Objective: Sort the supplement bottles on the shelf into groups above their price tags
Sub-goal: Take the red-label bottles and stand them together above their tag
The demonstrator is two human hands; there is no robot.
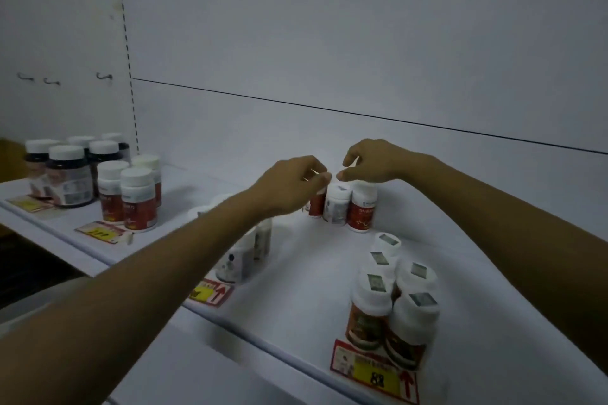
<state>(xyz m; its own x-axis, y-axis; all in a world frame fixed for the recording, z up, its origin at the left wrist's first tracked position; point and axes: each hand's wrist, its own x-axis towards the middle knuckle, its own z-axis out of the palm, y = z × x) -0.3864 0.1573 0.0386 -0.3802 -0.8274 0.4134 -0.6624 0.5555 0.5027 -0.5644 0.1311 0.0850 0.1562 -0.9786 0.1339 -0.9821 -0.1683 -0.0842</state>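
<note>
Where bottles (335, 204) stand, white shelf (296, 273).

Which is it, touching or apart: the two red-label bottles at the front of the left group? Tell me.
Touching. The head view shows the right red-label bottle overlapping the left red-label bottle, their sides pressed together with no shelf visible between.

Three small bottles (342, 204) stand upright, touching each other, just under the fingertips of both hands: two with red labels, a white one between them. Near the right forearm, a tight group of white-capped bottles (391, 302) stands above a tag (375, 375). Under the left wrist, white bottles (243, 256). Far left of the left hand, red bottles (131, 197) and dark jars (65, 171).
</note>
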